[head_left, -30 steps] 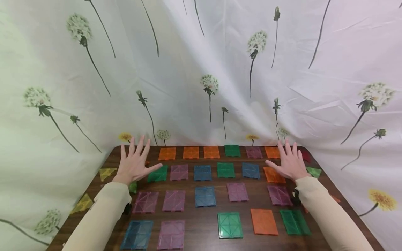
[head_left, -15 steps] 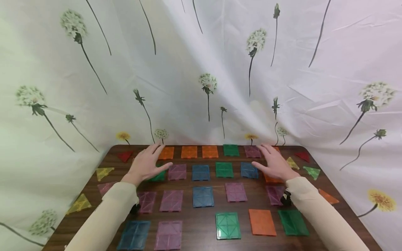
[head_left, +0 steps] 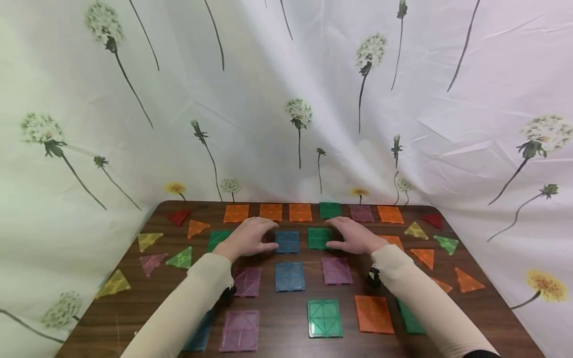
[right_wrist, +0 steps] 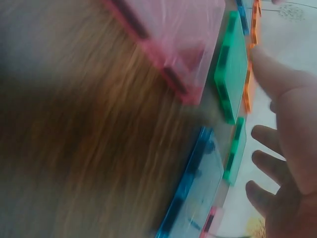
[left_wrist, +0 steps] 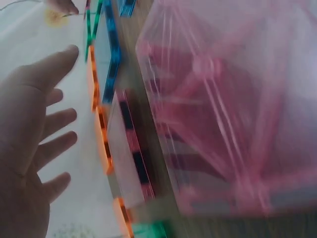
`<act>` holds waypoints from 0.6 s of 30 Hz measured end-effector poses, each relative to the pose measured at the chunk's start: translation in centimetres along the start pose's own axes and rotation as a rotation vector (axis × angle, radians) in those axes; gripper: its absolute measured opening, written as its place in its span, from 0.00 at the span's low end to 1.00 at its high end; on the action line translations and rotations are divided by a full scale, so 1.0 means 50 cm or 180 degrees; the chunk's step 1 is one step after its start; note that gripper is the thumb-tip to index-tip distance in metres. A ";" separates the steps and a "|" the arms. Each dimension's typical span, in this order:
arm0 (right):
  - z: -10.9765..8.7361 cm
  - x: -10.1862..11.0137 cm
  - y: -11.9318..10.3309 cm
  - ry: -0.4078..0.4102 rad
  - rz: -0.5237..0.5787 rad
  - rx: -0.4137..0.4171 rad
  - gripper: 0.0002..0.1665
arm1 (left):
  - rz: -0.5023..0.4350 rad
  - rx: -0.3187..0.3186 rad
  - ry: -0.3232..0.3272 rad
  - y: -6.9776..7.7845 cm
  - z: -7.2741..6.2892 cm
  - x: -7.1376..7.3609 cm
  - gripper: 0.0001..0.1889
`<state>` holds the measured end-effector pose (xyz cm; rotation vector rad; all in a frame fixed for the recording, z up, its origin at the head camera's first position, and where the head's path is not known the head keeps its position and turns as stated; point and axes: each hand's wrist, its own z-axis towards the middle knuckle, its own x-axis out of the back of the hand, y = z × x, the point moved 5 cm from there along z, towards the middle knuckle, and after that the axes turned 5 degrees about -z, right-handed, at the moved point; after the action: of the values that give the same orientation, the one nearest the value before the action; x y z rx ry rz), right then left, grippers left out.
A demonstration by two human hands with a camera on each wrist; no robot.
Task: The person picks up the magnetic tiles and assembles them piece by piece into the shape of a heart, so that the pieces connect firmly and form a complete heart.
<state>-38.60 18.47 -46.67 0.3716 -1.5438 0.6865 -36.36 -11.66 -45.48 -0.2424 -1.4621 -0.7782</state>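
My left hand (head_left: 247, 238) is above the table just left of a blue square tile (head_left: 287, 242). Opposite it, my right hand (head_left: 358, 237) hovers at a green square tile (head_left: 319, 238), its fingers partly over it. Both hands hold nothing, thumbs apart from loosely bent fingers. In the left wrist view, the left hand (left_wrist: 22, 134) shows spread fingers, with a large see-through pink tile (left_wrist: 218, 129) close to the camera. From the right wrist, the right hand (right_wrist: 292, 144) has its fingers apart, near a green tile (right_wrist: 233, 69) and a blue tile (right_wrist: 195, 188).
See-through square tiles lie in rows on a dark wooden table (head_left: 277, 343), among them an orange tile (head_left: 373, 314) and a green tile (head_left: 324, 318). Triangles, such as a yellow triangle (head_left: 114, 284) and an orange triangle (head_left: 467, 280), line both sides. A flowered cloth (head_left: 259, 124) hangs behind.
Both hands have moved inward from the table's left and right sides towards the middle, their fingers less spread. Triangles they covered at the sides now show. The tiles appear unmoved.
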 end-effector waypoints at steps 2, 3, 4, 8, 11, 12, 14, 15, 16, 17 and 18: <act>0.009 -0.009 -0.005 -0.0040 -0.0005 0.0032 0.40 | -0.0037 0.0009 -0.0089 0.007 0.007 -0.009 0.32; 0.014 -0.013 -0.007 -0.0057 0.0007 0.0045 0.40 | -0.0047 0.0013 -0.0128 0.010 0.010 -0.013 0.32; 0.017 -0.016 -0.008 -0.0080 0.0030 0.0039 0.39 | -0.0049 0.0011 -0.0167 0.013 0.014 -0.017 0.32; 0.025 -0.022 -0.015 -0.0176 0.0136 0.0041 0.39 | -0.0072 0.0024 -0.0334 0.018 0.025 -0.032 0.33; 0.029 -0.020 -0.022 -0.0205 0.0215 0.0040 0.39 | -0.0041 0.0058 -0.0405 0.016 0.029 -0.040 0.34; 0.030 -0.020 -0.024 -0.0207 0.0232 0.0045 0.39 | -0.0025 0.0070 -0.0414 0.015 0.031 -0.042 0.34; 0.032 -0.019 -0.028 -0.0202 0.0255 0.0060 0.39 | -0.0002 0.0085 -0.0408 0.014 0.034 -0.044 0.35; 0.034 -0.020 -0.030 -0.0205 0.0254 0.0066 0.39 | 0.0019 0.0091 -0.0410 0.013 0.035 -0.045 0.35; 0.036 -0.020 -0.031 -0.0205 0.0250 0.0077 0.39 | 0.0023 0.0094 -0.0405 0.013 0.036 -0.046 0.35; 0.037 -0.022 -0.032 -0.0205 0.0252 0.0090 0.39 | 0.0034 0.0100 -0.0405 0.013 0.037 -0.047 0.35; 0.039 -0.023 -0.034 -0.0205 0.0258 0.0101 0.39 | 0.0040 0.0103 -0.0404 0.013 0.038 -0.047 0.36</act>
<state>-38.98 15.77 -47.42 0.3593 -1.6176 0.7691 -37.30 -9.29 -47.27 -0.2804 -1.5901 -0.7395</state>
